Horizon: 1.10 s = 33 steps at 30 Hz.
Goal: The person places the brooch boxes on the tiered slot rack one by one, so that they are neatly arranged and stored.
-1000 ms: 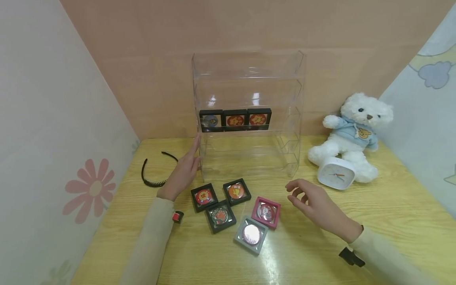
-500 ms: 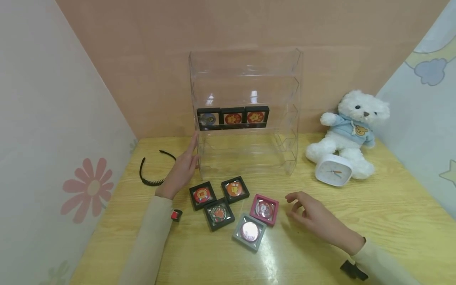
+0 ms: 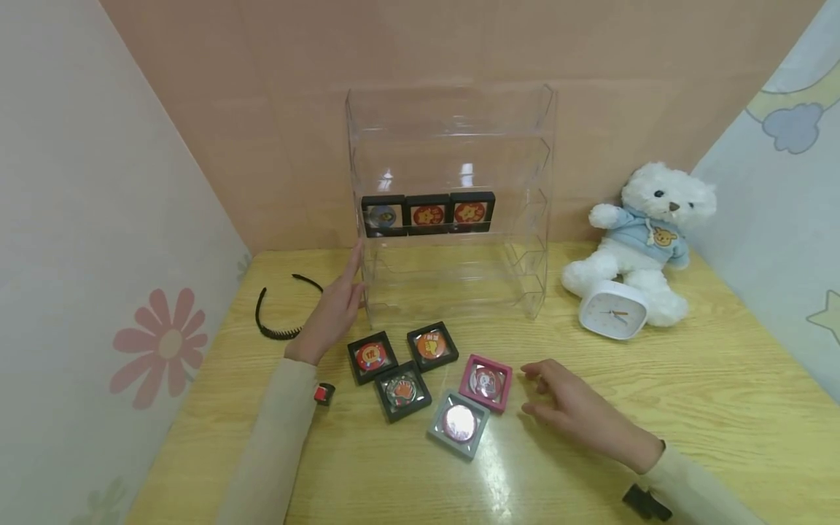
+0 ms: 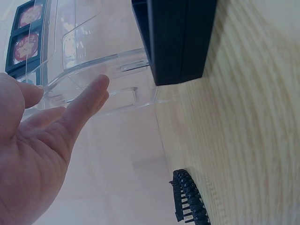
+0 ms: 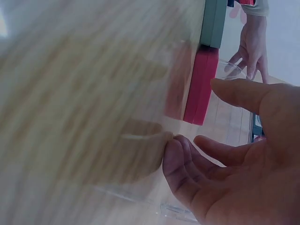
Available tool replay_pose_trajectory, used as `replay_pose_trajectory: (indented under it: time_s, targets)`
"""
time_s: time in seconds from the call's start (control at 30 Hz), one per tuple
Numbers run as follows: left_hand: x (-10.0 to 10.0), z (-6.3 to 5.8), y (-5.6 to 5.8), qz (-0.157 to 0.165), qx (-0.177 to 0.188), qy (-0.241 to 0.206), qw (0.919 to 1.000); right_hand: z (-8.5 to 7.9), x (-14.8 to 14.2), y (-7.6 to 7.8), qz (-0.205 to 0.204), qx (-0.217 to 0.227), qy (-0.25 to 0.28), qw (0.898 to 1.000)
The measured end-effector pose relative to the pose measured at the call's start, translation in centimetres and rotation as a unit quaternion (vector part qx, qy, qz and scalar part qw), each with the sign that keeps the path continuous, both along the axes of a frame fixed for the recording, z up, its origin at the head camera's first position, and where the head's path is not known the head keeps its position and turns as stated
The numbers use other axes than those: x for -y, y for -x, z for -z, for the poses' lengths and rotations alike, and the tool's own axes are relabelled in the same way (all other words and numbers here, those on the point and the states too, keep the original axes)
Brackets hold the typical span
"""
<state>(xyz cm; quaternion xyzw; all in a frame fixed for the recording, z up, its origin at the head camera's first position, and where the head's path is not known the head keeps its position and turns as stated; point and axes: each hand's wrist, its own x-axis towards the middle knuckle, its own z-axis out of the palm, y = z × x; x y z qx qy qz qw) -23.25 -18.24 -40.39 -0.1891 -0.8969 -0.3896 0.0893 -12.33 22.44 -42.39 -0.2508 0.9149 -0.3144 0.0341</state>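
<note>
My left hand (image 3: pixel 332 312) lies with straight fingers against the left side of a clear tiered acrylic rack (image 3: pixel 454 133). On a middle tier of it stand three black-framed badge cases (image 3: pixel 429 214) in a row. My right hand (image 3: pixel 577 408) is low over the table, its thumb and fingers apart, just right of a pink badge case (image 3: pixel 486 382); nothing is in its grasp. In the right wrist view the pink case (image 5: pixel 201 86) shows edge-on beyond the fingers. A grey case (image 3: pixel 459 424) touches it, and several black cases (image 3: pixel 403 391) lie to the left.
A black toothed headband (image 3: pixel 281 335) lies left of my left forearm. At the right sits a white teddy bear (image 3: pixel 646 251) in a blue top, with a white clock (image 3: pixel 613 311) against its legs. Walls border the wooden table (image 3: pixel 394 481) at the back and both sides.
My right hand has lowered toward the table and come closer to the pink case, its thumb and fingers spreading. The left hand keeps its place on the rack. The head view has shifted slightly.
</note>
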Motion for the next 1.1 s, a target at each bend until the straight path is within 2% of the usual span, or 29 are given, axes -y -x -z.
replay_pose_trajectory:
  time_s: [0.17, 0.5, 1.1]
  targets:
    - [0.0, 0.0, 0.1, 0.000, -0.003, -0.001, 1.0000, 0.3, 0.5, 0.0, -0.006, -0.017, -0.020, 1.000]
    - [0.1, 0.0, 0.1, 0.004, -0.006, 0.001, 1.0000, 0.4, 1.5, 0.2, -0.019, -0.008, -0.033, 0.999]
    - [0.1, 0.0, 0.0, 0.005, 0.002, -0.006, 1.0000, 0.3, 2.5, 0.5, 0.001, 0.007, -0.038, 0.999]
